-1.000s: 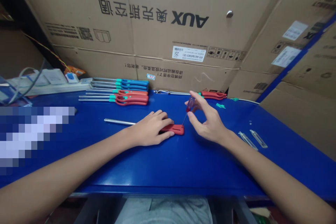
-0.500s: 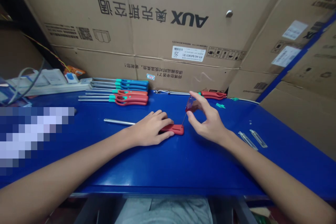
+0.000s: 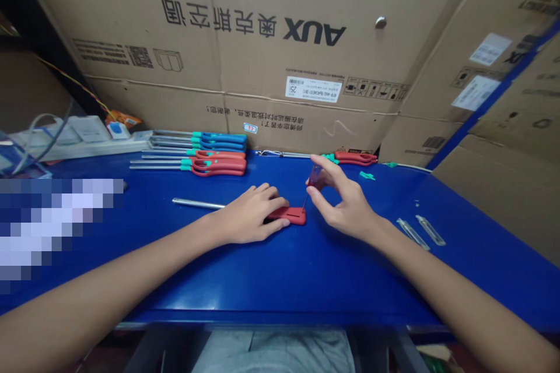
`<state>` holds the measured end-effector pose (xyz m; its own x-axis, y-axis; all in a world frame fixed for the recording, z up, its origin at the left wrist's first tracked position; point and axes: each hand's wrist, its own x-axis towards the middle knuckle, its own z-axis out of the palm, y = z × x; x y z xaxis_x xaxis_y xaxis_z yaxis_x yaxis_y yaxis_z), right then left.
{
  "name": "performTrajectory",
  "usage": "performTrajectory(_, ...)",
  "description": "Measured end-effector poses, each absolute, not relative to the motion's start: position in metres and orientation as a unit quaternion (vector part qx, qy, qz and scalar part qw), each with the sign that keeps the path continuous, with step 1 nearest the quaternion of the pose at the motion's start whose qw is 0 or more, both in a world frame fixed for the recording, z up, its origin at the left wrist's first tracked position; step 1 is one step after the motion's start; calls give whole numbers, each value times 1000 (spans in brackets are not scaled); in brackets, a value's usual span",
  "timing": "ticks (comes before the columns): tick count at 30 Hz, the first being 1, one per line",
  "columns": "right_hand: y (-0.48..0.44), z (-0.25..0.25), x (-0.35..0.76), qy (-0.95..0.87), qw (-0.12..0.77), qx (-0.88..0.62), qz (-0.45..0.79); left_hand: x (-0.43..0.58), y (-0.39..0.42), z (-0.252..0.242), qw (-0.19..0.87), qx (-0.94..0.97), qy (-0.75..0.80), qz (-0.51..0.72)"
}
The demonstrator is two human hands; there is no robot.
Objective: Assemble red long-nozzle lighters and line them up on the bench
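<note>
Just now our right hand [image 3: 345, 204] has edged toward 9 o'clock, its fingers [image 3: 330, 166] pinching a small red-handled screwdriver [image 3: 314, 176] whose tip sits at the slot of a red screwdriver handle [image 3: 291, 215]. Our left hand [image 3: 249, 215] stays clenched over that handle on the blue worktop [image 3: 280, 280], its steel shaft [image 3: 196, 204] running toward 9 o'clock. Teal-collared screwdrivers [image 3: 214, 168] lie in rows at 11 o'clock.
</note>
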<state>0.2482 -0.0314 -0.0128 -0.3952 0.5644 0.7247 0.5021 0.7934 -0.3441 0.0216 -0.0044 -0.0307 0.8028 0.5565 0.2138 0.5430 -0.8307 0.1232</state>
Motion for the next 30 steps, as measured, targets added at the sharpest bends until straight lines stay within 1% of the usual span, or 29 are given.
performTrajectory(5,-32,-10,250,-839,438,-323,1,22,-4,-31,27,949,290,118)
performTrajectory(15,-32,-12,249,-840,437,-319,29,21,-3,-32,25,950,287,124)
performTrajectory(20,-32,-12,249,-841,436,-320,11,21,-3,-32,26,950,286,126)
performTrajectory(25,-33,-12,248,-846,431,-313,24,22,-4,-30,23,950,287,121)
performTrajectory(30,-32,-13,249,-843,427,-327,0,22,-4,-30,26,950,287,122)
